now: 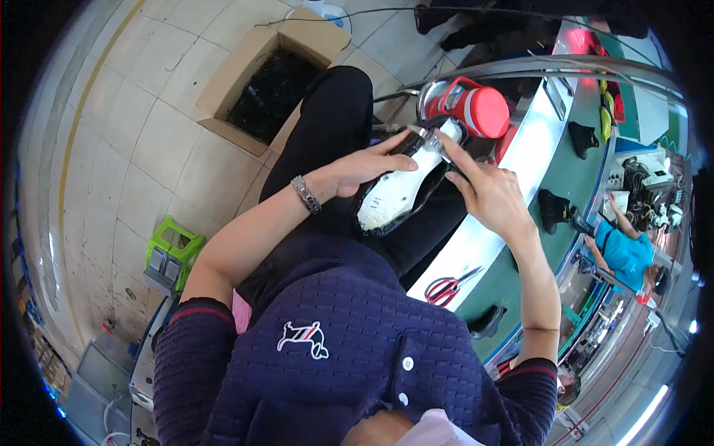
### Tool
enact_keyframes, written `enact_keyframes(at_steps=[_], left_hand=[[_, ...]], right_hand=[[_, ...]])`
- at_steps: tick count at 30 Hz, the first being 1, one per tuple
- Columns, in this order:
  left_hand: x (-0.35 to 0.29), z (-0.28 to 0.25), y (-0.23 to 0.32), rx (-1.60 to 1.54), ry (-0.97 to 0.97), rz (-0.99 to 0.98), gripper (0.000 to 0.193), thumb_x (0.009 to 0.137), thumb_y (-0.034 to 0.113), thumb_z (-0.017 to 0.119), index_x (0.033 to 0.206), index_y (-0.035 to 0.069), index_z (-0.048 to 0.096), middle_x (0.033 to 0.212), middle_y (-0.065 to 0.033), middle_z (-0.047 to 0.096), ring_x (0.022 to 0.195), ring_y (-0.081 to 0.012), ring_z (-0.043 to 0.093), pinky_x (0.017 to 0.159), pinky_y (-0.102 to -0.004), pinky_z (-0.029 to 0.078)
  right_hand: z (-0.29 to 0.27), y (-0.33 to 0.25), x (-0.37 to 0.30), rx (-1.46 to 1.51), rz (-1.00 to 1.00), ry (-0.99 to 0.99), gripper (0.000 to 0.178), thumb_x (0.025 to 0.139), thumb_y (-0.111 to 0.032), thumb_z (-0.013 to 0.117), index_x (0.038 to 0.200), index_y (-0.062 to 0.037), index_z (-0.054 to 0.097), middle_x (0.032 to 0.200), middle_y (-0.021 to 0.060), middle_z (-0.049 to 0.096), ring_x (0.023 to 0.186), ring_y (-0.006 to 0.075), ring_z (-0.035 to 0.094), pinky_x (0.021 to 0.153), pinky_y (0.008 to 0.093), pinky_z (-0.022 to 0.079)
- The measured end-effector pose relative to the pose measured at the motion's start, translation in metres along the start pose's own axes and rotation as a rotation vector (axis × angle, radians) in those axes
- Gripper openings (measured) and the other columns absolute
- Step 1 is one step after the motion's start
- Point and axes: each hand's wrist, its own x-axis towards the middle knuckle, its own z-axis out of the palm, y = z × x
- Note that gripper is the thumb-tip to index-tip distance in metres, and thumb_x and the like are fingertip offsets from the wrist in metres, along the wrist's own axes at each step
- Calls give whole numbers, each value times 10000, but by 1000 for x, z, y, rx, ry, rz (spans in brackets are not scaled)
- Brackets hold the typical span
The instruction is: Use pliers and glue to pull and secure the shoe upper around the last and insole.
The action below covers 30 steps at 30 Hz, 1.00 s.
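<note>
Above the shoe (398, 189) in the frame's centre, a red-capped container (476, 108) stands just beside the toe and blocks passage upward. To the right, the green worktop (573, 171) offers open stretches between dark shoe parts (554, 212) and red-handled scissors (446, 288). At upper left, an open cardboard box (260, 82) occupies the tiled floor (141, 163); a green stool (172, 249) stands at left.

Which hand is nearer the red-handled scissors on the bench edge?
Right. The right hand is at the shoe, above the scissors; the left hand grips the shoe farther left.
</note>
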Motion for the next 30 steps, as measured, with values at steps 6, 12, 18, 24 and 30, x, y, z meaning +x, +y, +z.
enact_keyframes(at_steps=[6, 12, 18, 24, 30], left_hand=[[-8, 8, 15, -3, -59, -42, 961, 846, 193, 713, 1548, 161, 57, 1335, -97, 470, 1169, -166, 504, 966, -338, 445], [-8, 3, 11, 71, -95, -14, 1017, 795, 189, 765, 1549, 189, 84, 1378, -93, 434, 1227, -193, 461, 1025, -339, 381], [-20, -9, -25, -157, -117, 73, 813, 924, 415, 598, 1545, 212, 113, 1526, -49, 284, 1363, -172, 331, 1093, -339, 322], [-28, 1, -36, -306, -136, 71, 657, 1001, 457, 422, 1539, 198, 149, 1562, -26, 198, 1403, -165, 266, 1127, -345, 285], [-29, 14, -39, -57, 90, 173, 676, 986, 375, 508, 1535, 168, 173, 1498, -94, 306, 1340, -197, 355, 1072, -327, 345]], right_hand=[[34, 1, -11, 143, 23, 131, 648, 915, -182, 595, 1483, -238, 289, 638, 160, 621, 576, 335, 642, 562, 422, 514], [27, -21, -19, 254, -27, 230, 647, 920, -187, 588, 1484, -233, 276, 620, 146, 614, 548, 329, 631, 520, 424, 504], [5, -25, -37, 56, -36, 32, 630, 909, -180, 600, 1467, -286, 329, 527, 102, 546, 500, 283, 614, 467, 392, 482], [24, -48, -51, -338, -198, 274, 852, 772, 63, 548, 1448, -415, 347, 948, 160, 582, 712, 249, 649, 502, 328, 534], [-3, -58, -53, -181, -46, -63, 709, 833, -22, 590, 1423, -376, 419, 785, 83, 593, 602, 226, 617, 522, 344, 525]])
